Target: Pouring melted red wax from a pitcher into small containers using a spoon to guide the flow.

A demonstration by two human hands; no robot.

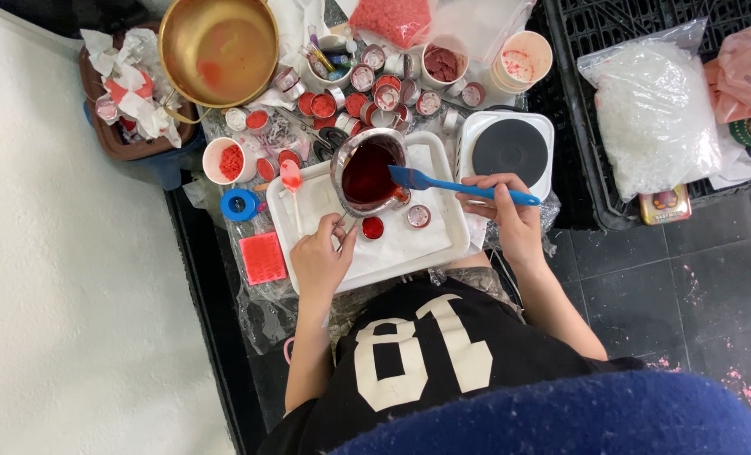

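At far left, a brown basket [110, 139] stuffed with crumpled, red-stained paper. Just right of it, up top, a large brass-coloured bowl [219, 49] with a reddish smear inside. Below that, a white paper cup [229, 160] of red granules, a blue tape roll [241, 205] and a pink square silicone mould [263, 257] on the floor covering. Next, a white tray [448, 236] lined with paper, with a pink spoon [291, 177] at its left edge and two small round tins [417, 216] near the middle, one filled red. Over the tray, a steel melting pitcher [368, 173] full of dark red liquid wax, tilted toward the tins. Left hand [320, 261] clenched around the pitcher's handle at the near side. Behind the tray, many small tins [375, 97], some filled red, plus two more cups with red residue. Blue silicone spatula [455, 185] with its blade at the pitcher's rim, handle grasped firmly by the right hand [514, 221]. Just behind that hand, a white hotplate [510, 152] with a black round top. Further right, a black crate [586, 126] carrying a clear bag of white wax flakes [655, 114]. At far right, a pink bag [746, 72].
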